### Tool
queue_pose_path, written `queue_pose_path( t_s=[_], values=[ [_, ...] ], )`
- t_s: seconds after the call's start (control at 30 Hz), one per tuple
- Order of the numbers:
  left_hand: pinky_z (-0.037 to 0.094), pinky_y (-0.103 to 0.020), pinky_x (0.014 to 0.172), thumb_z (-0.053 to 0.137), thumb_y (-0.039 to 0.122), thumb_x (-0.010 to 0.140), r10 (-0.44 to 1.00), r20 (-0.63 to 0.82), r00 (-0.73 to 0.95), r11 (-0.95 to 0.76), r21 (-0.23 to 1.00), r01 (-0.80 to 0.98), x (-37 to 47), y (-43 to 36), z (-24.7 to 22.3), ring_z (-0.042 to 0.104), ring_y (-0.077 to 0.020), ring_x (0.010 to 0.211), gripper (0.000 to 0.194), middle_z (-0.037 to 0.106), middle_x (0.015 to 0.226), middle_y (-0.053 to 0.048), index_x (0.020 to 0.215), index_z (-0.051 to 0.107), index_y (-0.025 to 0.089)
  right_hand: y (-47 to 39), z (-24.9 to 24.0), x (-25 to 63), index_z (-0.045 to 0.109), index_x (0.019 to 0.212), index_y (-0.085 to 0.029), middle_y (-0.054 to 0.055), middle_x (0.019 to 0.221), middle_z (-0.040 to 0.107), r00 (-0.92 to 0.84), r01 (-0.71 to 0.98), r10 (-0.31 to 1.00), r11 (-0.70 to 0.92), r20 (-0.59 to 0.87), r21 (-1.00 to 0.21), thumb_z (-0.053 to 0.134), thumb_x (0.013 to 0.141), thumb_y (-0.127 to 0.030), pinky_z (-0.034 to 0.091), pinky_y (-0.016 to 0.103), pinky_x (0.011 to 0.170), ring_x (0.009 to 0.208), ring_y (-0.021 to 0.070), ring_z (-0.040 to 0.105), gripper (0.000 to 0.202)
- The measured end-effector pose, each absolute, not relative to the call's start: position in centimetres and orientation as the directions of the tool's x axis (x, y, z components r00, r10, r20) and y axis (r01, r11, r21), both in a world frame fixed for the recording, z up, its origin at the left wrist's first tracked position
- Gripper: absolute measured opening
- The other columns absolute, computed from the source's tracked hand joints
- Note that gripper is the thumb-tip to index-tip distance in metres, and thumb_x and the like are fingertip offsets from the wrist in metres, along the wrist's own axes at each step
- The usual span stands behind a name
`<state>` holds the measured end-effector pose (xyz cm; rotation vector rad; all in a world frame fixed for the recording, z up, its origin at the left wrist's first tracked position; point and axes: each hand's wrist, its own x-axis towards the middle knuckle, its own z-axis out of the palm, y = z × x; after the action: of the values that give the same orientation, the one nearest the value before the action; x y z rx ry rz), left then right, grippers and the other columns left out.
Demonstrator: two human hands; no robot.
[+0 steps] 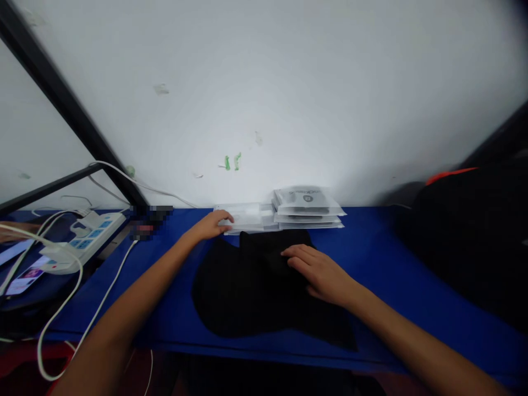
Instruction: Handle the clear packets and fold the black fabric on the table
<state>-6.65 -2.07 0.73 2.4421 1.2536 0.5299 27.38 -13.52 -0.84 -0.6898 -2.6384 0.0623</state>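
A dark black cloth item (251,297), perhaps a folded garment, lies on the blue table in front of me. My right hand (319,269) rests on its upper right part, palm down, fingers stretched forward and not gripping. Behind the cloth is a low pile of flat, translucent plastic bags (247,215). At the pile's left end my left hand (214,224) has its fingers bent over the bag's edge, with the thumb close below them. Just right of it stands a taller stack of filled, frosted plastic bags (309,203) with dark print on top.
A white power strip (93,236) with looping white cables (111,283) takes up the left side of the blue table (367,258). Beside it are phones (27,278) and part of another person's hand (16,231). A large black pile (474,236) stands at the right, and a wall behind.
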Motion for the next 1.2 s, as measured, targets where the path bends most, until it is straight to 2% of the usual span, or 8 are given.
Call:
queue_pose_path(
  t_s=[0.17, 0.37, 0.5, 0.67, 0.8, 0.87, 1.03, 1.2],
  values=[
    [0.048, -0.033, 0.087, 0.064, 0.026, 0.079, 0.813, 0.06, 0.58, -0.549, 0.41, 0.728, -9.1, -0.5, 0.3, 0.066, -0.0226, 0.094, 0.011, 0.073, 0.098, -0.006, 0.087, 0.069, 0.02, -13.7, -0.6, 26.9, 0.057, 0.105, -0.016, 0.018, 0.136, 0.058, -0.792, 0.528, 0.577, 0.811, 0.198, -0.251, 0.046, 0.059, 0.009, 0.051, 0.045, 0.1, 0.128, 0.0289, 0.055, 0.054],
    [0.047, -0.03, 0.08, 0.056, 0.02, 0.084, 0.835, 0.066, 0.546, -0.533, 0.341, 0.774, -8.8, -0.8, 0.8, 0.066, -0.021, 0.085, 0.016, 0.073, 0.092, -0.004, 0.096, 0.067, 0.021, -13.8, -0.9, 26.9, 0.034, 0.148, -0.017, 0.019, 0.136, 0.058, -0.732, 0.582, 0.663, 0.729, 0.158, -0.361, 0.05, 0.058, 0.003, 0.051, 0.048, 0.1, 0.124, 0.0301, 0.058, 0.093],
    [0.047, -0.033, 0.083, 0.043, 0.016, 0.09, 0.856, 0.18, 0.485, -0.516, 0.259, 0.816, -8.2, -2.5, 1.6, 0.062, -0.0229, 0.094, 0.027, 0.066, 0.107, -0.008, 0.111, 0.061, 0.021, -13.5, -1.2, 27.5, 0.041, 0.146, -0.019, 0.014, 0.133, 0.062, -0.77, 0.536, 0.606, 0.784, 0.2, -0.312, 0.043, 0.059, 0.006, 0.053, 0.042, 0.099, 0.122, 0.026, 0.061, 0.091],
    [0.046, -0.044, 0.094, 0.048, 0.014, 0.084, 0.721, 0.271, 0.638, -0.671, 0.041, 0.74, -4.7, -7.8, 3.3, 0.053, -0.0283, 0.103, 0.033, 0.057, 0.108, -0.013, 0.116, 0.059, 0.016, -13.5, 0.4, 27.7, 0.028, 0.153, -0.013, 0.02, 0.141, 0.056, -0.771, 0.305, 0.323, 0.944, 0.549, -0.128, 0.041, 0.083, -0.004, 0.052, 0.046, 0.102, 0.135, 0.0278, 0.05, 0.073],
    [0.046, -0.049, 0.099, 0.054, 0.009, 0.075, 0.672, 0.265, 0.692, -0.737, 0.148, 0.659, -1.0, -12.9, 3.6, 0.048, -0.029, 0.11, 0.066, 0.051, 0.119, -0.014, 0.14, 0.039, 0.016, -13.7, 1.4, 25.4, 0.036, 0.148, -0.006, 0.022, 0.134, 0.061, -0.777, 0.236, 0.112, 0.964, 0.619, 0.121, 0.036, 0.096, -0.008, 0.049, 0.05, 0.106, 0.135, 0.0297, 0.049, 0.052],
    [0.044, -0.049, 0.104, 0.052, 0.005, 0.072, 0.675, 0.252, 0.693, -0.737, 0.204, 0.644, 0.2, -14.8, 2.9, 0.047, -0.0294, 0.116, 0.079, 0.048, 0.125, -0.015, 0.147, 0.029, 0.016, -13.8, 0.8, 23.9, 0.045, 0.14, -0.003, 0.024, 0.128, 0.064, -0.814, 0.317, 0.189, 0.937, 0.549, 0.147, 0.04, 0.096, -0.008, 0.052, 0.047, 0.102, 0.126, 0.0311, 0.058, 0.044],
    [0.036, -0.056, 0.112, 0.049, -0.001, 0.07, 0.733, 0.123, 0.669, -0.68, 0.162, 0.715, 1.3, -15.9, 0.4, 0.038, -0.0359, 0.136, 0.084, 0.042, 0.145, -0.02, 0.149, 0.026, 0.015, -13.7, -1.9, 21.9, 0.051, 0.133, -0.001, 0.026, 0.119, 0.066, -0.757, 0.633, 0.611, 0.773, 0.231, 0.033, 0.05, 0.085, -0.003, 0.059, 0.046, 0.088, 0.107, 0.033, 0.068, 0.049],
    [0.023, -0.063, 0.118, 0.047, -0.002, 0.068, 0.641, 0.062, 0.765, -0.757, 0.21, 0.618, 2.1, -16.3, 0.3, 0.004, -0.0349, 0.153, 0.106, 0.005, 0.167, -0.015, 0.157, -0.005, 0.02, -13.8, -3.6, 21.1, 0.063, 0.124, -0.01, 0.023, 0.113, 0.07, -0.695, 0.605, 0.637, 0.769, 0.333, -0.206, 0.058, 0.08, -0.01, 0.055, 0.05, 0.089, 0.104, 0.0356, 0.068, 0.044]
  ],
)
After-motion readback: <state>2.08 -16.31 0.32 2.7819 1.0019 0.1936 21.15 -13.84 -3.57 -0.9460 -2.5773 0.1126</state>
